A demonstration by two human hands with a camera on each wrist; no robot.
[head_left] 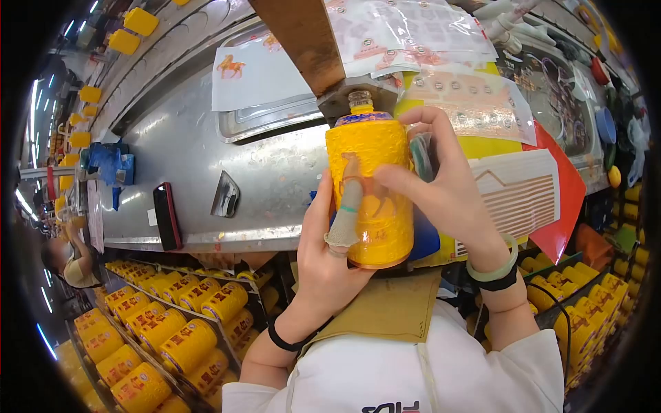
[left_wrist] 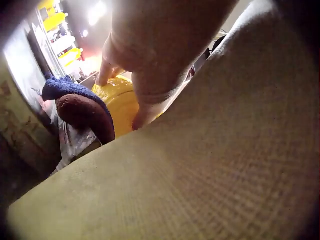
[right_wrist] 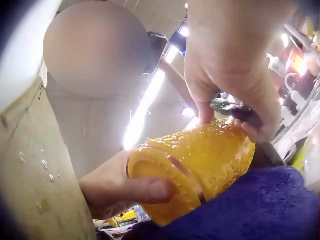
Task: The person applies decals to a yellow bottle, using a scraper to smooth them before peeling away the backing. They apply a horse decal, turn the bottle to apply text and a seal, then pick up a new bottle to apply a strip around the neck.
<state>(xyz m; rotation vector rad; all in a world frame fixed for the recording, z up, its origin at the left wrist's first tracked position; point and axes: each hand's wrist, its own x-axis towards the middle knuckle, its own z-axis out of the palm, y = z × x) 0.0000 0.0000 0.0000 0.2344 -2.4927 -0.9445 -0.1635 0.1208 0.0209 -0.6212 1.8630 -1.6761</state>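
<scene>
A yellow embossed bottle (head_left: 372, 199) with a clear glass neck and a horse figure on its front stands tilted, neck away from the person. My left hand (head_left: 323, 268) grips its lower part, the thumb in a beige finger cot lying up the front. My right hand (head_left: 447, 186) is at the bottle's upper right, thumb on the front and forefinger by the shoulder. A folded grey-green shiny piece (head_left: 423, 155) sits within its curled fingers; in the right wrist view this piece (right_wrist: 235, 110) looks dark. The left wrist view shows the bottle's base (left_wrist: 122, 110) between fingers.
A blue towel (right_wrist: 245, 200) lies under the bottle. On the metal table are a phone (head_left: 166, 216), a small dark shiny piece (head_left: 226, 195), a metal tray (head_left: 275, 118) and printed decal sheets (head_left: 471, 103). A brown upright (head_left: 303, 41) rises behind the bottle. Crates of yellow bottles (head_left: 189, 344) stand below.
</scene>
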